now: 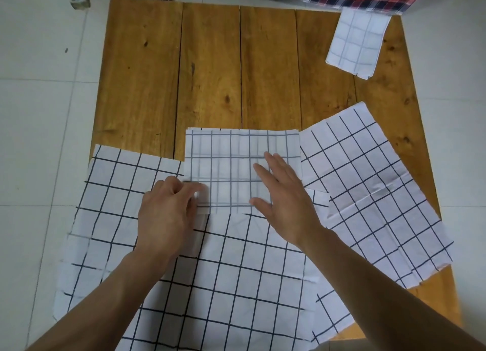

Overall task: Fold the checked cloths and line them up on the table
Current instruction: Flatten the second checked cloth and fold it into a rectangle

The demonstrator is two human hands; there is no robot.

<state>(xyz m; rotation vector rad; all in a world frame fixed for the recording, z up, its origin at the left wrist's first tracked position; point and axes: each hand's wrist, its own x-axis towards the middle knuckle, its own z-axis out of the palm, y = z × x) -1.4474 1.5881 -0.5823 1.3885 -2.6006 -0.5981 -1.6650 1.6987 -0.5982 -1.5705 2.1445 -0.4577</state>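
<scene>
1. Wooden desk (210,61), folded cloth (236,161) near front-centre atop a spread cloth (236,285).
2. Left hand (165,216): fingers pinching the fold's left edge.
3. Right hand (286,200): fingers straight, pressing flat.
4. Finished cloth (355,43) at far right corner.

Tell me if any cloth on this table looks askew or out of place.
Two stand out. The unfolded cloth on the right lies rotated against the table's plank lines, creased, one corner overhanging the right edge. The small folded cloth at the far right corner sits slightly tilted. The cloth being folded under both hands looks square.
</scene>
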